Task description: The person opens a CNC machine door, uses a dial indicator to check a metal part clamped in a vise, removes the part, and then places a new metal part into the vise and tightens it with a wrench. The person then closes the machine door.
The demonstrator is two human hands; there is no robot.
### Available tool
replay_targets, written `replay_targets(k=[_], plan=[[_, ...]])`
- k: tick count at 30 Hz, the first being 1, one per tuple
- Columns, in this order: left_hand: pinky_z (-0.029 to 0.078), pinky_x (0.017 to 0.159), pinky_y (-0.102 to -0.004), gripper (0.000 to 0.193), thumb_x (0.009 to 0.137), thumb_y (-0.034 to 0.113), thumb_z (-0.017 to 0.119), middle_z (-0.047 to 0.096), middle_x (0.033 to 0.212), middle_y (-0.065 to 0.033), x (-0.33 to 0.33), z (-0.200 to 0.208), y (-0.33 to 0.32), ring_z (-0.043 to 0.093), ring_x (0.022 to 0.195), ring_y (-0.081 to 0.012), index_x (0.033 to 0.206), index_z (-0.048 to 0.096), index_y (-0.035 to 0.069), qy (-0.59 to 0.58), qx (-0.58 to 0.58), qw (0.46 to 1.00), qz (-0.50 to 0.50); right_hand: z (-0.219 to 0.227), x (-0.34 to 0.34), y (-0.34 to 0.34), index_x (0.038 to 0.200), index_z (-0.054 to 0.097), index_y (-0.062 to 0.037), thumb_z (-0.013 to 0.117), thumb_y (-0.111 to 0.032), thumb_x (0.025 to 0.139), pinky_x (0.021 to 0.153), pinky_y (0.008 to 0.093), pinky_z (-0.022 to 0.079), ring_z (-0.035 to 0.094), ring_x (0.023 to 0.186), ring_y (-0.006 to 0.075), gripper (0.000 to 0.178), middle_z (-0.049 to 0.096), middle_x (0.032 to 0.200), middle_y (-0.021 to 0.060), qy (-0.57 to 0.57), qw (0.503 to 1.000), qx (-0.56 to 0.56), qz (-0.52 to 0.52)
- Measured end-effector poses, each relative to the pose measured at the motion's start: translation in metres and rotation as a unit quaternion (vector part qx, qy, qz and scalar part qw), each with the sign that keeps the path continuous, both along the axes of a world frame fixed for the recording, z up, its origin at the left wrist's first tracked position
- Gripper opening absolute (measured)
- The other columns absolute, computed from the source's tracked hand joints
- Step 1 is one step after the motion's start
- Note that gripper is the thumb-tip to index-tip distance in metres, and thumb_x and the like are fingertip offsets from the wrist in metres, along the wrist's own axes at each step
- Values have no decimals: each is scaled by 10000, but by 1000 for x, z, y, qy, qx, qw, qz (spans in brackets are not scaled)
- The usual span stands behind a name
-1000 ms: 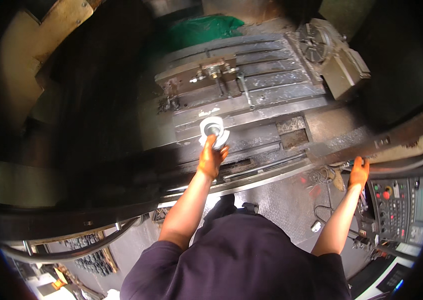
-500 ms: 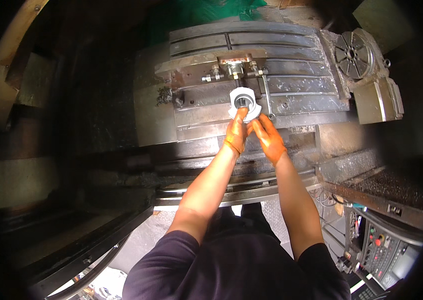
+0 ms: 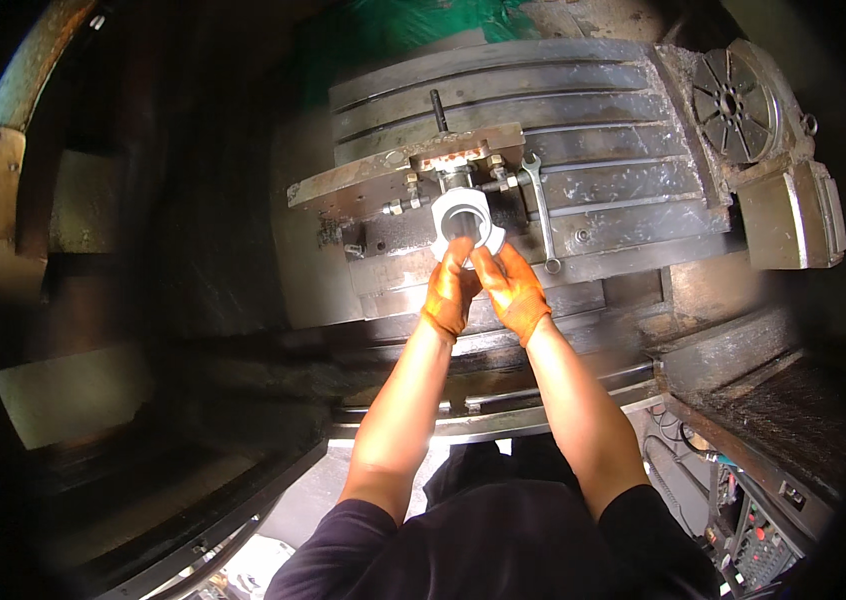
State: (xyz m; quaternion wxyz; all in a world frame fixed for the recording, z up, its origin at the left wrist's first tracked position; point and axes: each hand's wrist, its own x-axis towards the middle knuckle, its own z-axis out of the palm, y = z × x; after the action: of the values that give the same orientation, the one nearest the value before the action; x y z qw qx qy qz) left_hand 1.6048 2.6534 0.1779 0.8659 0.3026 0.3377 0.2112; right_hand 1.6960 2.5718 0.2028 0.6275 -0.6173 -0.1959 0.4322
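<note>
A silver-white metal ring part (image 3: 440, 214), with a wide round bore and flat-cut lugs, sits at the front of a steel fixture (image 3: 455, 160). My left hand (image 3: 450, 292), in an orange glove, grips its near left side, thumb at the lower edge of the bore. My right hand (image 3: 513, 290), gloved alike, closes round its near right side, thumb beside the left one. The fingers beneath the part are hidden. Just right of the ring, a combination wrench (image 3: 542, 215) lies on the slotted machine table (image 3: 623, 185).
Bolts and fittings (image 3: 405, 205) flank the fixture. A round slotted rotary table (image 3: 731, 105) stands at the far right, with a metal housing (image 3: 793, 220) before it. A rail (image 3: 503, 400) runs along the near edge. A control panel (image 3: 763, 545) is at lower right.
The view has shifted, so the machine table appears tilted and lower at its right. My right hand has come in closer, its thumb now up beside my left thumb at the ring.
</note>
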Motion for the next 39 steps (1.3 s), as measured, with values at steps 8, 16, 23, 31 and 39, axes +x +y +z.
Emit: replay_targets(k=[8, 16, 23, 31, 39], plan=[[513, 934, -381, 548, 966, 467, 599, 646, 1187, -54, -9, -7, 0, 634, 1043, -178, 1288, 582, 24, -28, 84, 996, 9, -14, 11, -4, 1282, 581, -28, 593, -231, 1011, 882, 277, 468, 558, 1010, 100, 339, 637, 1111, 19, -34, 997, 47, 60], [501, 964, -431, 554, 996, 426, 572, 582, 1288, -86, -16, -15, 2, 571, 1170, -194, 1362, 524, 13, 40, 227, 972, -41, -33, 6, -7, 1175, 637, -40, 665, -249, 952, 760, 310, 488, 609, 861, 161, 307, 658, 975, 83, -109, 992, 66, 0], [474, 1022, -422, 693, 992, 544, 528, 543, 1357, -97, -13, -16, 5, 536, 1235, -233, 1429, 465, 11, 5, 186, 982, -41, -16, 6, 0, 1323, 544, 11, 588, -161, 999, 889, 269, 461, 560, 1012, 112, 370, 621, 1141, 37, -84, 995, 55, 17], [439, 900, -296, 466, 989, 435, 581, 599, 1074, 5, -6, 8, 28, 527, 1016, -111, 1185, 585, 13, 25, 217, 974, -66, -16, 3, 7, 1358, 504, 19, 555, -157, 1008, 826, 233, 436, 507, 936, 75, 395, 578, 1105, 8, -67, 992, 104, -15], [444, 898, -311, 598, 958, 521, 582, 619, 1097, -36, -10, -2, 41, 542, 1022, -138, 1228, 565, -12, 53, 282, 953, -99, -8, 4, 22, 1291, 539, 7, 548, -157, 1008, 843, 259, 449, 514, 951, 100, 328, 586, 1065, 13, -59, 995, 78, -35]])
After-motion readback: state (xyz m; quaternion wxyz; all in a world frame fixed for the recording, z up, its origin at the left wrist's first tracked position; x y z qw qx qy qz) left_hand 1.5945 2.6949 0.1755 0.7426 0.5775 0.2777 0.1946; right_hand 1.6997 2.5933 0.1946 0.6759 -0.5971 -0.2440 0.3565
